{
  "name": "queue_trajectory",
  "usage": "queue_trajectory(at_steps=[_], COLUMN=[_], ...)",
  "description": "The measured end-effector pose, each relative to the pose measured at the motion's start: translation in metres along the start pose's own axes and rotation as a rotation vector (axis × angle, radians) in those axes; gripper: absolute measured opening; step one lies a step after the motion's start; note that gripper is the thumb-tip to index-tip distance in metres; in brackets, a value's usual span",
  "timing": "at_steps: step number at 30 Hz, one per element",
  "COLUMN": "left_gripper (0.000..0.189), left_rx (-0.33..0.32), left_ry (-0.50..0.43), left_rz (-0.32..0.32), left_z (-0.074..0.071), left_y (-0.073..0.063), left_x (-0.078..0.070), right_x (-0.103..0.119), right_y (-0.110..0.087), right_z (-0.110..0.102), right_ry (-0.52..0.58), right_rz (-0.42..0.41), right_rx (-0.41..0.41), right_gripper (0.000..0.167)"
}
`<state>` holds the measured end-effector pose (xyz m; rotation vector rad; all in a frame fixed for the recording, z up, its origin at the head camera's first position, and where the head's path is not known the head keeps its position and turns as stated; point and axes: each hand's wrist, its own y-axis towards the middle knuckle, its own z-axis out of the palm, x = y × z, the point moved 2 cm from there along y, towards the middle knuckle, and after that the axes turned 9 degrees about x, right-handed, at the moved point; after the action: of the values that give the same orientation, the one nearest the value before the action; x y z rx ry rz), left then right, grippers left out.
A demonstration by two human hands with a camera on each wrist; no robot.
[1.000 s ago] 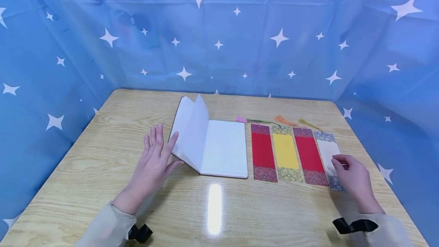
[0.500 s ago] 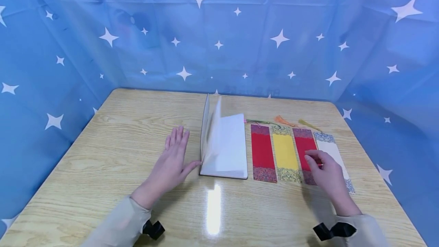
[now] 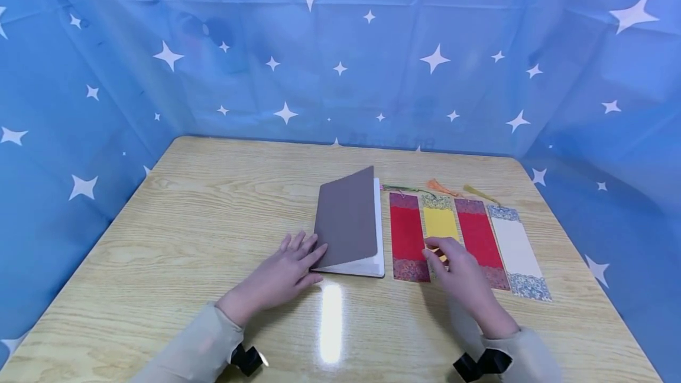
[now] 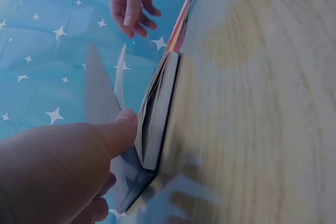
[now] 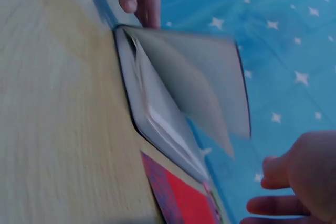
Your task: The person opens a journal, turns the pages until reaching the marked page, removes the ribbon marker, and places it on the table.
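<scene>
A notebook (image 3: 346,214) with a grey-brown cover lies near the table's middle, its front cover tilted partway over the white pages. My left hand (image 3: 287,273) touches the cover's lower left part near the spine, fingers fairly straight. In the right wrist view a loose page (image 5: 202,90) stands up under the raised cover. My right hand (image 3: 460,273) hovers over a yellow bookmark (image 3: 440,223), fingers loosely bent and holding nothing; it hides that bookmark's lower part. Beside it lie a red bookmark (image 3: 408,232), another red bookmark (image 3: 480,235) and a white bookmark (image 3: 518,247).
Tassels, among them an orange tassel (image 3: 441,187) and an olive tassel (image 3: 480,194), extend beyond the bookmarks' far ends. The wooden table (image 3: 186,223) meets a blue star-patterned cloth (image 3: 340,93) at the back and sides.
The notebook's cover has swung from the left over to the right across the pages, with my left hand following rightward. My right hand has moved left from the white bookmark to over the yellow one.
</scene>
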<state>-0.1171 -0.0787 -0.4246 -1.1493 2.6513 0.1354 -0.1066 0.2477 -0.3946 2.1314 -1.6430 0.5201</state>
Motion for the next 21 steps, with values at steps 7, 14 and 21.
queue_trajectory(at_steps=[7,14,21], left_gripper=[0.058,0.060,0.061], left_rx=[0.046,0.051,0.057], left_ry=[-0.003,-0.013,-0.044], left_rz=[-0.007,-0.003,-0.005], left_z=[0.003,0.009,0.010], left_y=[0.001,0.002,0.005], left_x=[-0.001,0.001,-0.001], right_x=[0.021,0.033,0.038], right_y=[0.004,0.009,0.014], right_z=[0.022,0.035,0.046], right_ry=[-0.094,-0.134,-0.237], right_rz=[-0.187,-0.290,-0.346], right_rx=[0.012,-0.011,-0.023], right_gripper=[0.037,0.042,0.040])
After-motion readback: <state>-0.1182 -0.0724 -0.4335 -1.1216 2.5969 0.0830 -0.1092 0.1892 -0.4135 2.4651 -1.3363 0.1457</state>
